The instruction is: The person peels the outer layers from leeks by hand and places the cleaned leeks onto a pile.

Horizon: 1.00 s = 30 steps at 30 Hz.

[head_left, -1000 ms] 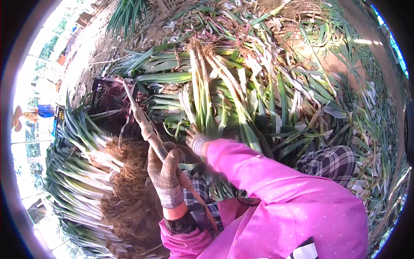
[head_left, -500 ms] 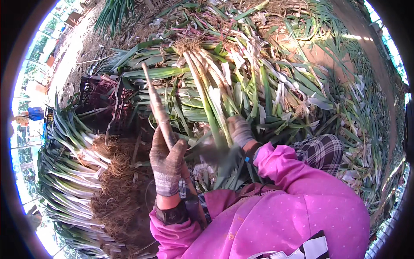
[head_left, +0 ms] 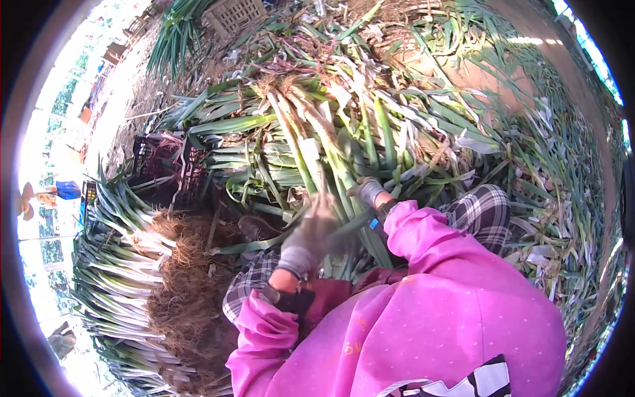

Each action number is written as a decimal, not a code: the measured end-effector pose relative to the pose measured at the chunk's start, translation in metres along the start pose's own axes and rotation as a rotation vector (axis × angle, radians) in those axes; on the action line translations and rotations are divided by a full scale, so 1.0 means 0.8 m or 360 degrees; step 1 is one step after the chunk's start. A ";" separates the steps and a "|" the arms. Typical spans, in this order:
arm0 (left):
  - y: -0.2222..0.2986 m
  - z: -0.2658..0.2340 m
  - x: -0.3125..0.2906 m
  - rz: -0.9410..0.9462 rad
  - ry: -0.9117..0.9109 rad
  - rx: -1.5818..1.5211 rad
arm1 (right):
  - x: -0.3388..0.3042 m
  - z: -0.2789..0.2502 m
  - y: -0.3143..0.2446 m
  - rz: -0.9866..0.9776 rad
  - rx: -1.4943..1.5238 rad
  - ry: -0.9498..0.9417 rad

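Observation:
Several leeks (head_left: 301, 149) lie in front of me, white stalks toward my hands and shaggy roots at the far end. My right hand (head_left: 367, 190), in a dirty grey work glove, is closed around their green part from the right side. My left hand (head_left: 307, 241), gloved too, is smeared by motion over the lower stalks. Its fingers cannot be made out, nor whether anything is in them. Long green leaves (head_left: 367, 238) trail from beneath my hands toward my lap.
Rows of leeks with brown roots (head_left: 188, 291) are stacked at the left. A dark plastic crate (head_left: 192, 172) stands beyond them, and a beige crate (head_left: 235, 16) lies at the far side. Leaf trimmings (head_left: 555, 198) cover the ground at the right.
My left hand, which held up a long brownish rod, has dropped right onto the leek stalks. The rod no longer shows. My right hand stays at the leeks, slightly higher.

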State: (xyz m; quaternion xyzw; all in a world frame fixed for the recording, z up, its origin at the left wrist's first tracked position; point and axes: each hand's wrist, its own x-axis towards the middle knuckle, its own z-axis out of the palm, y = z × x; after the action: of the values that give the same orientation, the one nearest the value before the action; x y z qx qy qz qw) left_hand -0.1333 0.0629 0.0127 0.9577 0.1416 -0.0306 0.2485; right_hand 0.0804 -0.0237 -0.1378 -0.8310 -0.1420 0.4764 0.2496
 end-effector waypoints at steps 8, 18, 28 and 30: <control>0.092 0.046 -0.020 -0.0609 -0.0367 -0.0885 | -0.035 -0.030 0.044 -0.0289 -0.0057 0.0225; 0.076 0.061 0.058 -0.0578 -0.0343 -0.0609 | -0.094 -0.052 0.042 -0.0306 -0.0246 0.0034; 0.054 0.032 0.149 -0.0853 -0.0188 -0.0210 | -0.059 -0.034 0.079 -0.0481 0.0498 -0.0128; 0.048 0.025 0.169 -0.1004 -0.0232 -0.0225 | -0.068 -0.039 0.072 -0.0505 0.0402 -0.0118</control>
State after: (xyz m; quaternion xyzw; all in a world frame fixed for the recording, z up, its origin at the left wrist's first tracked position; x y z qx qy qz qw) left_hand 0.0076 0.0557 -0.0045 0.8423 0.4149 -0.1647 0.3020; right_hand 0.0797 -0.1067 -0.1170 -0.7421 -0.2193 0.4755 0.4184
